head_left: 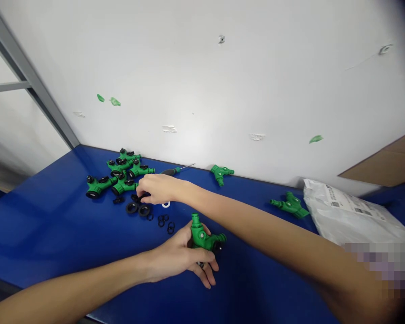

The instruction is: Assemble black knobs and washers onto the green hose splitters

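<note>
Head view: the left hand (175,256) gripped a green hose splitter (199,236) upright to keep it steady, while the right hand (157,189) pinched among black rubber washers (132,208) on the desk (54,234).

A white mailer bag (351,216) rests on the blue table (54,243).

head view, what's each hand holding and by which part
Left hand grips a green Y hose connector around its body; right hand is at black rubber washers, hold unclear.
</note>
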Action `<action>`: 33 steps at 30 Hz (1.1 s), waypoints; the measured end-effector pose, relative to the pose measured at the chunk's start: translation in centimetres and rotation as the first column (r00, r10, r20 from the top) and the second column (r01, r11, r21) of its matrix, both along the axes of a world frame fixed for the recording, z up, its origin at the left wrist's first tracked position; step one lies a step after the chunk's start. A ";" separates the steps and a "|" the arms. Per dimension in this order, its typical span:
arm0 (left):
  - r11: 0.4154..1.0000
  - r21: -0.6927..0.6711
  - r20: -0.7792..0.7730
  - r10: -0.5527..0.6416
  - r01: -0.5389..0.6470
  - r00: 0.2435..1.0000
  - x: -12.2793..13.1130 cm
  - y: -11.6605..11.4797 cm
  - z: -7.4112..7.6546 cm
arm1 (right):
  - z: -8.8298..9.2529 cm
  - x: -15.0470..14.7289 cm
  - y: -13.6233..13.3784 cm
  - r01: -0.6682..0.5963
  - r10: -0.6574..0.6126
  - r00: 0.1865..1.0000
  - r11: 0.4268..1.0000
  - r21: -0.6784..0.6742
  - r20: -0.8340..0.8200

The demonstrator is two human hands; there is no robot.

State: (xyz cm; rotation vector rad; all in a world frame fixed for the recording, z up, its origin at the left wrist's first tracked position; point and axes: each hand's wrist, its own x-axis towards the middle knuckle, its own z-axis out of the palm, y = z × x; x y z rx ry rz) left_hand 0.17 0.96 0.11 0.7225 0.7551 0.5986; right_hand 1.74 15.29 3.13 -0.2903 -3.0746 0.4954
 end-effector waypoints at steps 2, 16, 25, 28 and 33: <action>1.000 0.003 0.003 0.005 -0.005 1.000 0.0 0.0 0.0 | 0.1 0.0 0.1 0.031 -0.032 0.999 0.999 -0.039 -0.034; 0.984 0.013 0.174 0.175 -0.180 0.969 0.1 -0.2 -0.5 | 3.3 15.4 -5.9 0.327 -0.731 0.565 0.624 -0.709 -0.382; 0.966 0.210 0.062 0.141 -0.151 0.988 0.4 -1.0 -1.2 | -0.8 17.9 -12.8 0.294 -0.801 0.326 0.591 -0.752 -0.502; 0.951 0.275 0.035 0.137 -0.141 0.990 0.5 -1.3 -1.3 | -1.1 17.3 -13.1 0.331 -0.727 0.378 0.684 -0.650 -0.573; 0.949 0.284 0.011 0.142 -0.139 0.990 0.6 -1.3 -1.4 | -1.1 17.4 -13.4 0.375 -0.688 0.410 0.726 -0.577 -0.599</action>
